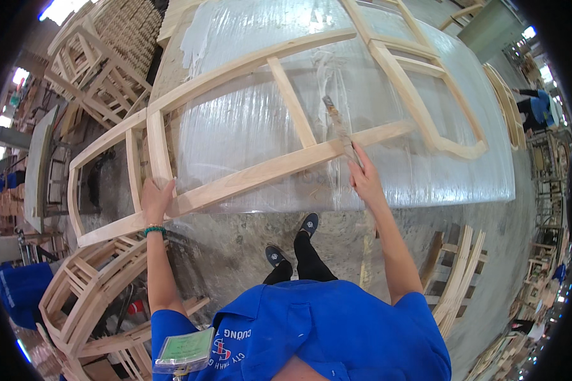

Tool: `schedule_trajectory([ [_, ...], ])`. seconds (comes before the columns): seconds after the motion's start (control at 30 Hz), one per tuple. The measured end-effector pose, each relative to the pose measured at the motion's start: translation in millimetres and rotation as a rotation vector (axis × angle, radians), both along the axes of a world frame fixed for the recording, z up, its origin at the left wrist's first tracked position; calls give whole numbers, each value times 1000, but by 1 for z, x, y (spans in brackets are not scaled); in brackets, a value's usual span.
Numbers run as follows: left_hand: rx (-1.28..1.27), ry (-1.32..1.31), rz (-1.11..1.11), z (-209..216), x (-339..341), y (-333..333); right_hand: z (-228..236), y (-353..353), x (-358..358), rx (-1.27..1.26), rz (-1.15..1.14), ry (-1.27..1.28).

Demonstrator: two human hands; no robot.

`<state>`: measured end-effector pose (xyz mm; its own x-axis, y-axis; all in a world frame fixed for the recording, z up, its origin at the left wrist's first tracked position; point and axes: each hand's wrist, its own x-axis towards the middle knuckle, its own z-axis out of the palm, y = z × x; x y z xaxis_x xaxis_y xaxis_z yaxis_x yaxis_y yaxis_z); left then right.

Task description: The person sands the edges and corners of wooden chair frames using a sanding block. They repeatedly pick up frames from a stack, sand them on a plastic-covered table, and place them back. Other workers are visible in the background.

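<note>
A pale wooden chair-back frame [248,176], with two long curved legs and crosspieces, lies slantwise over the plastic-wrapped worktop [235,120]. Its rounded left end sticks out past the worktop's edge. My left hand [156,202] is closed around the frame's near rail, by the joint with a crosspiece. In my right hand [366,179] is a narrow, brownish stick-like tool [339,124] with a dark tip. The fingers are closed around its lower end, and it points away from me across the near rail. The tool's exact kind cannot be made out.
A second wooden frame [413,95] lies on the worktop's right part. Stacked frames [95,286] stand at the lower left, and more [98,76] at the far left. Curved wooden strips [457,282] lie at the lower right. Another person [539,109] is at the far right.
</note>
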<state>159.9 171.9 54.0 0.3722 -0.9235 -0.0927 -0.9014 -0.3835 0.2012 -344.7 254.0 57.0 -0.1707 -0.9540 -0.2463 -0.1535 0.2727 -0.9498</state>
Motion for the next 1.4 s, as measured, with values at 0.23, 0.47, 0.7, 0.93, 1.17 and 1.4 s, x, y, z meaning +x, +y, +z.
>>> schedule_trajectory([
  [0.23,-344,302,-97,-22,8,-67,63,18,43,198,7,-321],
  [0.47,-219,452,41,-28,-5,-88,60,1,50,24,-194,-287],
  [0.7,-204,329,55,-33,8,-90,30,-48,16,-21,-277,-170],
  [0.93,-198,304,65,-34,-2,-97,5,-80,-3,107,-250,-251],
  [1.17,-203,321,61,-38,0,-98,-13,-81,-13,243,-343,-303],
  [1.4,-184,274,63,-40,3,-101,-14,-87,-11,240,-317,-311],
])
